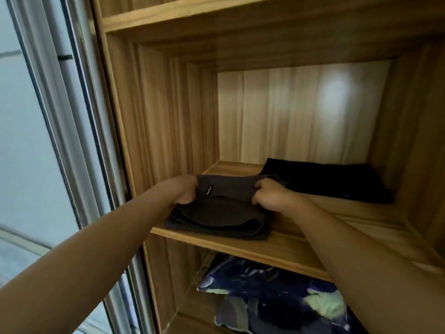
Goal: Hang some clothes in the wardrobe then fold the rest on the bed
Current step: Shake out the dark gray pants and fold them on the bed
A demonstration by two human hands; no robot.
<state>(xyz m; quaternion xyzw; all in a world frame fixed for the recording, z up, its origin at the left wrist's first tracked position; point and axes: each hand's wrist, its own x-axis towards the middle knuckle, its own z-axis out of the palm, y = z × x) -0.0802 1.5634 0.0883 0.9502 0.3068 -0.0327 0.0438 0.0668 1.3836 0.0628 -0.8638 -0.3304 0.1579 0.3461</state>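
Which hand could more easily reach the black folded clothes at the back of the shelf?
Probably the right hand: it grips the grey garment on the side next to the black folded clothes. The left hand holds the far side, by the wardrobe wall.

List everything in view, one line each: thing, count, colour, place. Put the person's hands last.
wardrobe: one, light wood, fills most of the view
middle shelf: one, light wood, across the centre
dark grey folded garment: one, dark grey with a small label, front left of the middle shelf
black folded garment: one, black, back right of the same shelf
patterned fabric bundle: one, dark blue with pale green patches, compartment below
door frame: one, silver-grey, left of the wardrobe
left hand: one, grips the grey garment's left edge
right hand: one, grips its right edge
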